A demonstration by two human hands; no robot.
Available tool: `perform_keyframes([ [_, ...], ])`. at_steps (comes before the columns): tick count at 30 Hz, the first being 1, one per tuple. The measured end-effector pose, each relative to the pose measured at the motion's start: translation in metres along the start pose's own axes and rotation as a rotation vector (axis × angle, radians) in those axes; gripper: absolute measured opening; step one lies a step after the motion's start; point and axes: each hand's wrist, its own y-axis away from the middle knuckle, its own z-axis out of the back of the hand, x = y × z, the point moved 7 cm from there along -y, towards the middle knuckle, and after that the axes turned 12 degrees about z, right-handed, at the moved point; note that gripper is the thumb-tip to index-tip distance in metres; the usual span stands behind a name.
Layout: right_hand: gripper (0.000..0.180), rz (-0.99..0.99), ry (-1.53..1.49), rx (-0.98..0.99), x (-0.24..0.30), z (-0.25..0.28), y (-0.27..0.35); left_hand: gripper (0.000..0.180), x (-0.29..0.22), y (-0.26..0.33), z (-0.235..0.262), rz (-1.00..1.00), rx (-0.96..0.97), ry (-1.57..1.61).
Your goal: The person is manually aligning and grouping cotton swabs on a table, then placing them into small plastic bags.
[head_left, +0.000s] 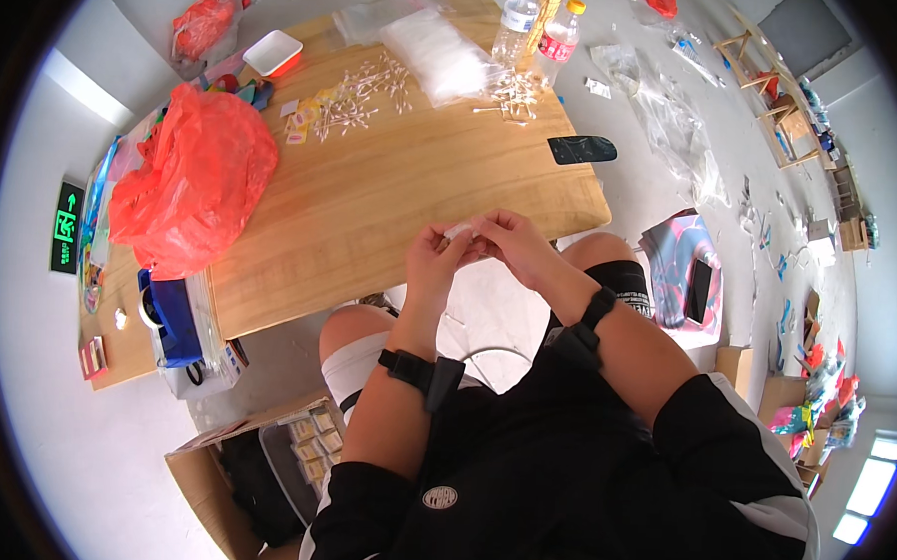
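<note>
While both hands, left hand and right hand, pinch a small white packet, scattered cotton swabs on the wooden table look unpacked, so much seems left.

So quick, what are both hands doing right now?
Left hand: pinched shut on a small white packet.
Right hand: pinched shut on the same packet.

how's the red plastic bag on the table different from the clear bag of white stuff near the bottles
The red plastic bag is opaque and bulges in a crumpled heap at the table's left edge; the clear bag is see-through, showing white contents, and lies flatter at the far end by the bottles. The red one looks bigger. Both rest on the wooden table, away from the hands.
</note>
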Motion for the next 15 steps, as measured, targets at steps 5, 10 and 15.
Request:
perform_keyframes([
  [5, 0.017, 0.018, 0.056, -0.051, -0.003, 0.006, -0.001, 0.011, -0.001, 0.002, -0.005, -0.027, -0.002, 0.007],
  [10, 0.019, 0.04, 0.133, -0.059, -0.003, 0.001, 0.0, 0.013, 0.003, 0.0, 0.001, -0.036, 0.037, 0.081],
  [15, 0.019, 0.236, 0.392, -0.071, 0.017, 0.004, 0.003, 0.016, -0.004, 0.005, 0.005, -0.08, -0.093, -0.141],
])
